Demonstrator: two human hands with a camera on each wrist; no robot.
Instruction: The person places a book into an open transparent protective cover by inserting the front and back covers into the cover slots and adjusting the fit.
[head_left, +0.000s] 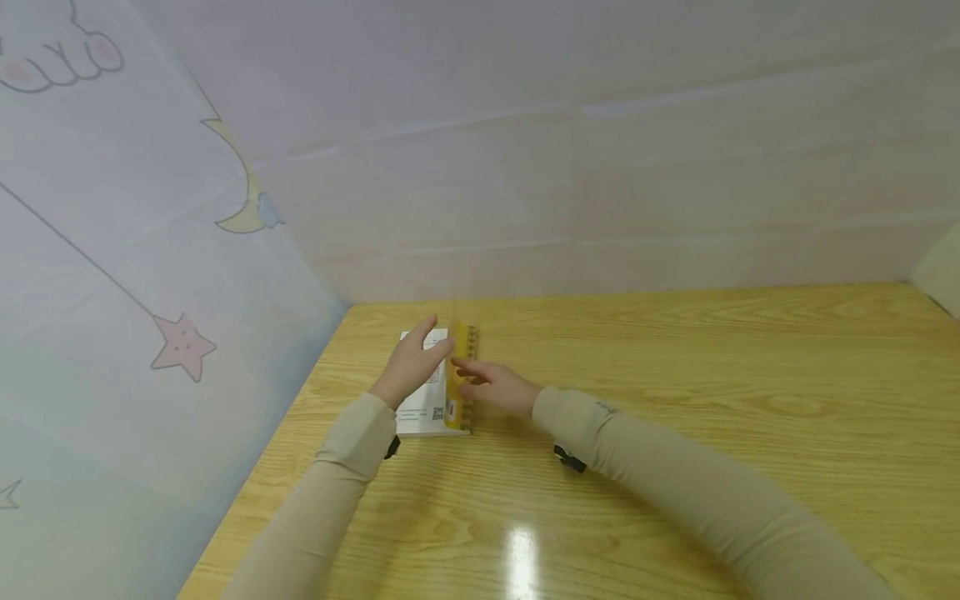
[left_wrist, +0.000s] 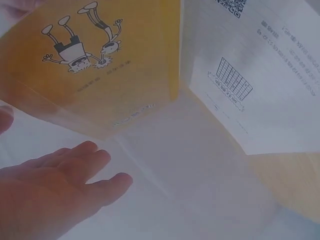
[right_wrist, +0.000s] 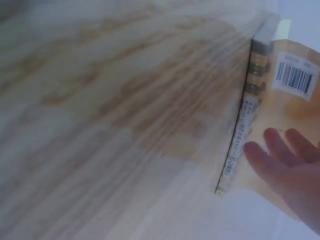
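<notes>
A paperback book lies on the wooden table at the back left, with its yellow cover [head_left: 453, 400] raised upright and a white printed page [head_left: 416, 421] showing. Over that page my left hand [head_left: 411, 367] reaches toward the cover, fingers stretched out and holding nothing. In the left wrist view, line-drawn figures mark the cover's inner side. My right hand [head_left: 501, 389] is on the other side, its extended fingers right at the cover's outer face. The right wrist view shows the spine [right_wrist: 240, 135] and a barcode [right_wrist: 296, 76] beyond those fingers.
The wooden table [head_left: 675, 400] stretches to the right and toward me. A pale wall covering [head_left: 525, 192] rises behind its back edge, and another with a star [head_left: 183, 346] stands along the left edge. Both forearms cross the near part of the table.
</notes>
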